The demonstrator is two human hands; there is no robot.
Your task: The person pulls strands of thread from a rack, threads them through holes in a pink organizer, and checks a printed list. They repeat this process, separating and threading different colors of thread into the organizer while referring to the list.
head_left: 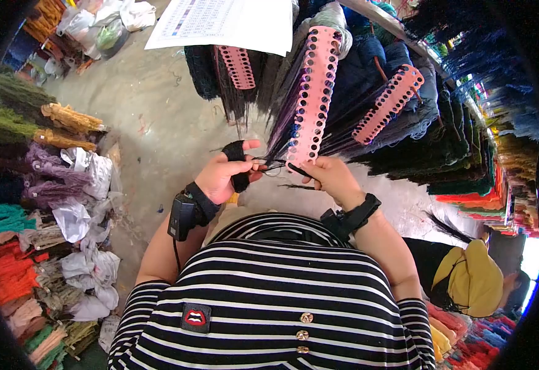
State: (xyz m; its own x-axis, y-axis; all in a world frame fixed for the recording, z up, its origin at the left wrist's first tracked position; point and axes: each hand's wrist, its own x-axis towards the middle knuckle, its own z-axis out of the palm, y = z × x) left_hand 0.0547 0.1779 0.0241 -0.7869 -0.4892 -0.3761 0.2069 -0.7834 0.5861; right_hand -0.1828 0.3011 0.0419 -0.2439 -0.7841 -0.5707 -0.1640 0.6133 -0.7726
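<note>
My left hand (223,174) has a black band, cloth or wound yarn, around its fingers, and its thumb and forefinger pinch thin dark thread (272,165). The strands run across to my right hand (333,179), whose fingers are closed on a black thread bundle at the lower end of a long pink perforated card (307,117). Dark purple and black threads (286,120) pass through the holes along the card's edges and trail to the left. Whether my right fingers also grip the card is hard to tell.
Another pink perforated card (387,105) lies to the right, a third (237,66) to the left. Above hangs a printed sheet (223,24). Dark yarn hanks (426,154) line the right; colourful hanks (10,271) and plastic bags (87,268) the left. Another person (469,277) is at lower right.
</note>
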